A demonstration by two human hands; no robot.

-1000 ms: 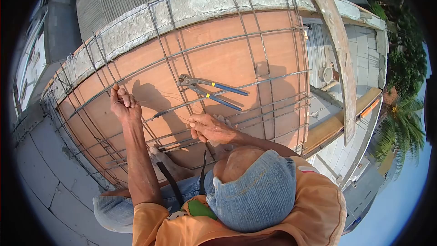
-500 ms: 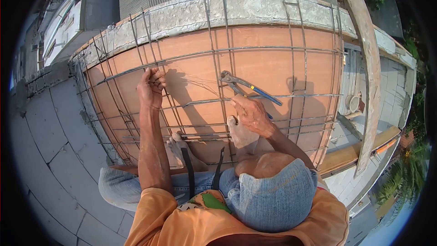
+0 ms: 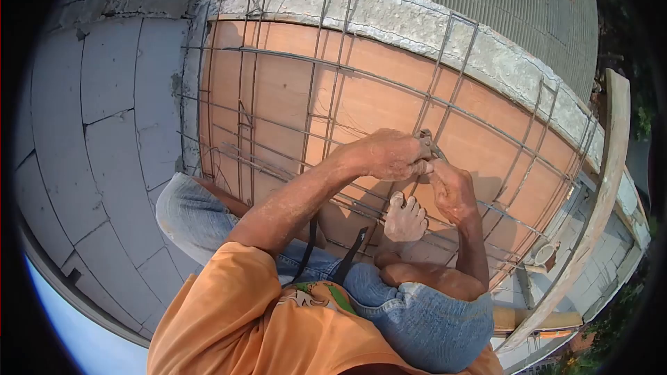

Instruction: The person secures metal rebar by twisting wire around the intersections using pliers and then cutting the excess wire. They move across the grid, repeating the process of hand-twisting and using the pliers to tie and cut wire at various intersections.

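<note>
My left hand [image 3: 394,155] is closed over the rebar grid, its fingertips meeting those of my right hand. Loose thin wire [image 3: 339,123] trails out on the left side of it; the part within the fingers is hidden. My right hand [image 3: 453,193] is wrapped round a pair of pincers, whose handles the hands cover. Only the dark metal head of the pincers [image 3: 429,140] shows, close to a crossing of the steel bars. The rebar grid [image 3: 375,71] runs above an orange-brown plywood panel [image 3: 278,87]. My bare foot [image 3: 405,219] rests just below the hands.
A rough concrete edge [image 3: 389,17] borders the panel at the far side, with corrugated roofing [image 3: 486,21] beyond. Grey blocks [image 3: 111,160] lie on the left. At the right a wooden plank [image 3: 608,142] slants past a small white bucket [image 3: 544,255].
My left hand has moved right from the far left bars to meet my right hand. The pincers now stand mostly hidden between the hands. The view has turned and shifted leftward.
</note>
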